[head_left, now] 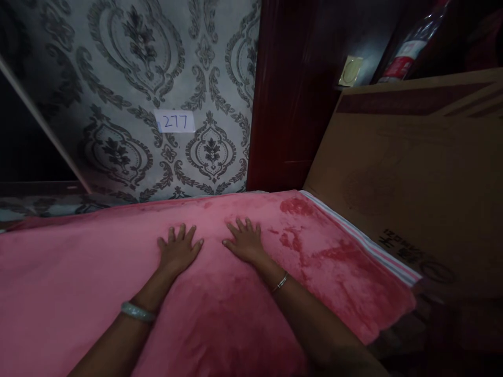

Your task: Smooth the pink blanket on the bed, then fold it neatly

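A pink plush blanket (98, 262) lies spread out flat, with darker brushed patches toward the right and the near middle. My left hand (176, 250) rests palm down on it, fingers spread. Close by on the right, my right hand (245, 241) also lies flat on the blanket with its fingers apart. Neither hand holds anything. A pale green bangle (137, 312) circles my left wrist, and a thin silver bracelet (280, 281) is on the right one. Along the blanket's right edge shows a striped cloth (365, 243) in white, grey and pink.
A large cardboard box (404, 162) stands against the right side. Behind it are a bottle with a red-and-white label (404, 57) and a wall switch (351, 71). Patterned wallpaper (212, 149) bears a paper marked 277 (175, 121). A dark screen (31, 136) stands at the left.
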The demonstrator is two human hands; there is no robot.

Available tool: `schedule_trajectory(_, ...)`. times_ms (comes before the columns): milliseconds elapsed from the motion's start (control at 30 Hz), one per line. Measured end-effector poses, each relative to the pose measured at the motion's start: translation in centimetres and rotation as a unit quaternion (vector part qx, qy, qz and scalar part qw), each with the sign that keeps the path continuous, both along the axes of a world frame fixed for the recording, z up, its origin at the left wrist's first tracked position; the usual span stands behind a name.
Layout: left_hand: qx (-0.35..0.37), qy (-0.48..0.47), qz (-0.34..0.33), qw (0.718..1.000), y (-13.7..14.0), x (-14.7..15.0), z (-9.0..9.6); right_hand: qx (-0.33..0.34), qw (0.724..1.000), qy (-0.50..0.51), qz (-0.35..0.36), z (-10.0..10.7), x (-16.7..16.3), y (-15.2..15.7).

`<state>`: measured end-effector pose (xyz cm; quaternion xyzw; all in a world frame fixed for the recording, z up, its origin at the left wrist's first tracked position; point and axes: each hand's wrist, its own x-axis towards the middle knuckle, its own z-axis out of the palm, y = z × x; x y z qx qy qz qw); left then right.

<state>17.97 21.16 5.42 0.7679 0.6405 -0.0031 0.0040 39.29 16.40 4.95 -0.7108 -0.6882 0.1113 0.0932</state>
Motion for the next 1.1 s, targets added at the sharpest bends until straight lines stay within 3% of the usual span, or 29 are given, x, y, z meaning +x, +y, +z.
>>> schedule_trajectory(133, 0.005, -0.004, -0.004, 1.0, 0.1, -0.1, 0.0, -0.017, 1.0, -0.007, -0.022, 0.2, 2.9, 1.4)
schedule_trajectory(267, -0.003, -0.004, -0.004, 1.0, 0.2, 0.0, 0.1, -0.036, 0.99, -0.031, -0.134, 0.0, 9.5, 1.5)
schedule_trajectory(433, -0.003, 0.002, -0.002, 1.0, 0.2, 0.0, 0.3, -0.033, 0.965, -0.051, -0.255, -1.5, 18.4, -2.2)
schedule_trajectory(533, 0.004, -0.002, -0.006, 1.0, 0.2, -0.1, 0.3, -0.034, 0.952, -0.06, -0.297, -1.7, 20.7, -4.5)
schedule_trajectory(667, 0.018, -0.019, -0.011, 1.0, 0.3, 0.0, 0.1, -0.074, 0.94, -0.054, -0.329, 0.4, 18.3, -4.9)
schedule_trajectory(867, 0.076, -0.014, -0.03, 0.997, -0.5, -0.1, -0.1, -0.011, 0.991, -0.01, -0.134, 3.5, 7.2, -2.7)
schedule_trajectory(967, 0.101, -0.015, -0.038, 0.994, -1.2, -0.3, 0.1, -0.005, 0.997, -0.01, -0.08, 3.0, 3.2, -2.2)
schedule_trajectory(1100, 0.133, -0.013, -0.072, 0.988, -1.4, -0.7, 0.2, -0.011, 0.997, -0.048, -0.064, 0.7, 1.4, -2.1)
